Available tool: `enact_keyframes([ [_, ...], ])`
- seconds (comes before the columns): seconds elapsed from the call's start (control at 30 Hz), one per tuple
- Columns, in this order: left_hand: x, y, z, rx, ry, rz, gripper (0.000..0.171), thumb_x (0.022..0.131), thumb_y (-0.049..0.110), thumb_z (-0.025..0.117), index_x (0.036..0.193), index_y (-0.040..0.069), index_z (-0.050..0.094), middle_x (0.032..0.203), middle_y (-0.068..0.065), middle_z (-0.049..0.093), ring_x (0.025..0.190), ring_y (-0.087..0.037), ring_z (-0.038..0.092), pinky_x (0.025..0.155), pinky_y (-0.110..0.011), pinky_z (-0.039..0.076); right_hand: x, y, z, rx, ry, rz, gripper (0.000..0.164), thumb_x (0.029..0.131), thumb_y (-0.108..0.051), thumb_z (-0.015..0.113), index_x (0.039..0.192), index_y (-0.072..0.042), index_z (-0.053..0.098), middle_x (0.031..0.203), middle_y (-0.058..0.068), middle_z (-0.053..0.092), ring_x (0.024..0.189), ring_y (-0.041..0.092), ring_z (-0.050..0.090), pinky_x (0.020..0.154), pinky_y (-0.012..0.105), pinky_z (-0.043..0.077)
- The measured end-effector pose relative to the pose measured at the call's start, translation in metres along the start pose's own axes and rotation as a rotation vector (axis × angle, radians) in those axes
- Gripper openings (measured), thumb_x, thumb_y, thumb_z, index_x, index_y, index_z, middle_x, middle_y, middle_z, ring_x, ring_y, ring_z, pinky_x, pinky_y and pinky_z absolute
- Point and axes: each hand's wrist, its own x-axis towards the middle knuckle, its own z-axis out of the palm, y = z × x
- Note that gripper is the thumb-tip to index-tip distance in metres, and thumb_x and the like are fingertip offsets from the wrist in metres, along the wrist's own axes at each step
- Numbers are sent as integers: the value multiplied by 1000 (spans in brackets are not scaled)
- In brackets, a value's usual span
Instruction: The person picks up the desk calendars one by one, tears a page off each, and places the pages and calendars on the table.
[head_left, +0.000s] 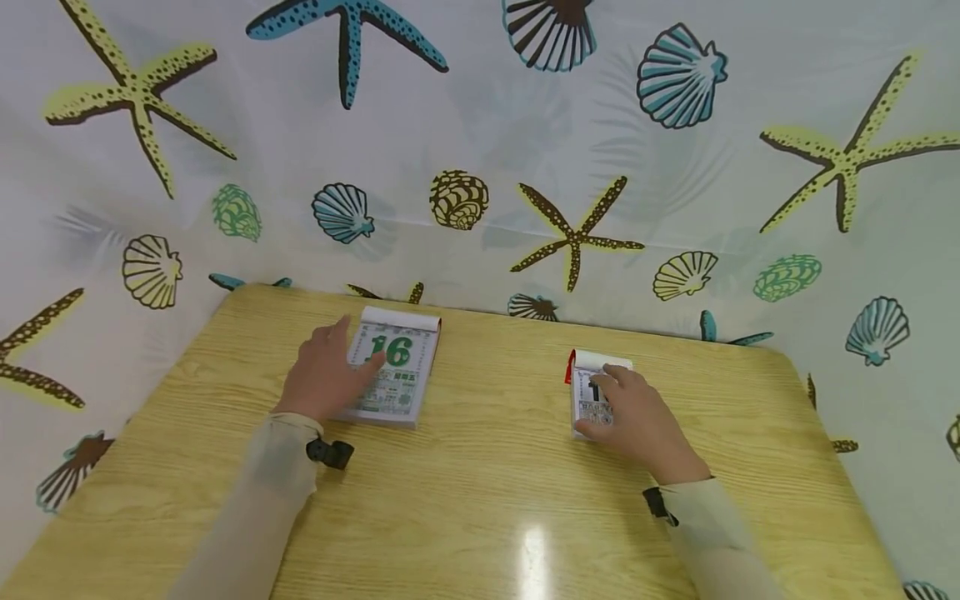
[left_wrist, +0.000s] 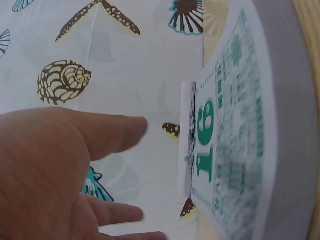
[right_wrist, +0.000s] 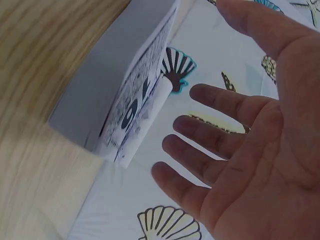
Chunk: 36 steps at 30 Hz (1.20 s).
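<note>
Head view, left hand: hovering, fingers loose, gripping nothing, over a thick white paper calendar with green print.
Right hand: likewise hovering empty over a smaller, red-backed white paper calendar.
Glossy yellow wooden table: supporting both; a nudge could be sliding either, rough contact creasing paper.

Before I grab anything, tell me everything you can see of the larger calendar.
The larger calendar is a thick, paper-looking block with pale sides, a big green 16 and smaller green print. A white strip runs along its far edge, red showing at the right end. It lies face up on the wood-grained table; the left hand hovers over its left side, apparently without contact.
</note>
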Motion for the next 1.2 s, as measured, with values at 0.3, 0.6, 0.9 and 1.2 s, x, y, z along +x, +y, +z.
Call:
enact_keyframes([
  [0.3, 12, -11, -10, 12, -165, -97, 85, 100, 52, 58, 150, -14, 39, 142, -36, 52, 120, -48, 58, 96, -59, 50, 10, -12, 14, -82, -67, -33, 73, 88, -47, 81, 142, -3, 59, 139, 19, 54, 125, 34, 54, 98, 53, 52],
  [0.6, 18, -17, 2, 2, -172, -71, 68, 100, 38, 65, 143, -12, 49, 119, -26, 67, 90, -31, 65, 74, -43, 53, 12, -14, 16, -91, -82, -12, 67, 89, -41, 80, 140, -1, 60, 136, 18, 56, 125, 34, 55, 97, 53, 53],
  [0.9, 30, -29, 4, 45, -225, -36, 70, 102, 40, 63, 146, -11, 44, 118, -25, 62, 91, -30, 62, 77, -44, 51, 18, -13, 20, -139, -61, -27, 63, 90, -37, 77, 140, -2, 59, 135, 18, 57, 124, 36, 56, 95, 55, 53],
  [1.2, 28, -23, 2, 18, -260, -48, 62, 103, 35, 64, 141, -12, 46, 112, -22, 64, 86, -28, 62, 75, -41, 50, 17, -13, 18, -133, -56, -17, 62, 88, -38, 78, 137, -3, 61, 132, 17, 59, 120, 35, 57, 89, 55, 54],
])
